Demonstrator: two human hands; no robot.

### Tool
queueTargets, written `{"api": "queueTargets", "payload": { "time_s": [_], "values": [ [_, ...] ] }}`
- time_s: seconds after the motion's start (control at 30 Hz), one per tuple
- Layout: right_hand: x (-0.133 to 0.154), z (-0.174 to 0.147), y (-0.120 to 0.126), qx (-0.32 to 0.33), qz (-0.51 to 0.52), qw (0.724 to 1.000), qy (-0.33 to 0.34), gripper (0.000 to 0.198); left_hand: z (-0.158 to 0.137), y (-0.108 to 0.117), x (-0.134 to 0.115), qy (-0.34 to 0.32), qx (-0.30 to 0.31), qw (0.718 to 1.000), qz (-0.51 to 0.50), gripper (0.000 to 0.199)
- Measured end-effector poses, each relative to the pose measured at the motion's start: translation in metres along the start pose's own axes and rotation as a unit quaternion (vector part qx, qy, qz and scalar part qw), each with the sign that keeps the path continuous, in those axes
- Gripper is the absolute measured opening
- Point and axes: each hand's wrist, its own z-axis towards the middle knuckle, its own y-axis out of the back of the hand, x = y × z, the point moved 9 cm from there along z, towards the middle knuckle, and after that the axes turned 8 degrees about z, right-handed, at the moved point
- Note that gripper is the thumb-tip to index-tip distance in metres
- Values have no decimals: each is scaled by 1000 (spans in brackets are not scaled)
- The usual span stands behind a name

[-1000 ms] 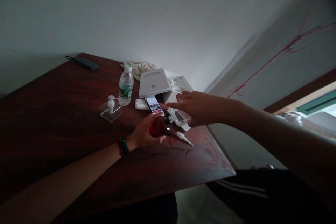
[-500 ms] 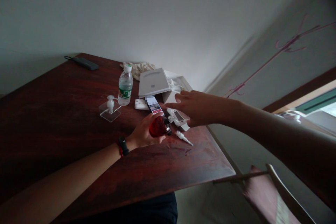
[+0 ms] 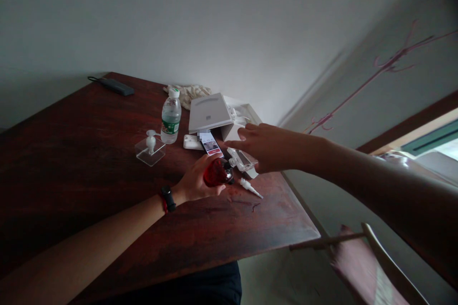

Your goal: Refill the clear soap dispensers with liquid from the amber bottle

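My left hand [image 3: 195, 182] rests on the dark wooden table [image 3: 107, 190] and grips a round red bottle [image 3: 215, 172] with a dark neck. My right hand [image 3: 266, 145] reaches in from the right, fingers together and extended, above a clear square bottle [image 3: 242, 159] lying on the table. Its fingertips hover near a lit phone [image 3: 211, 143]. I cannot see anything held in the right hand. A small white pump nozzle [image 3: 250, 188] lies just right of the red bottle.
A white box with a raised lid [image 3: 209, 112] stands behind the phone, a water bottle [image 3: 171, 116] to its left. A clear stand with a white pump [image 3: 150, 148], a cloth [image 3: 189, 91] and a dark flat case [image 3: 116, 86] lie farther back. A chair [image 3: 361, 262] stands lower right.
Both hands stay almost where they were. The view has shifted slightly, and a chair has come into sight at the lower right where a dark trouser leg showed before.
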Motion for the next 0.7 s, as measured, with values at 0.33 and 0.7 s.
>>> {"api": "queueTargets", "payload": {
  "time_s": [0.33, 0.7],
  "values": [
    [2, 2, 0, 6, -9, 1000, -7, 85, 0, 1, -2, -1, 1, 1000, 3, 90],
    [2, 2, 0, 9, -1, 1000, -6, 84, 1, 3, -4, -4, -1, 1000, 6, 89]
  ]
}}
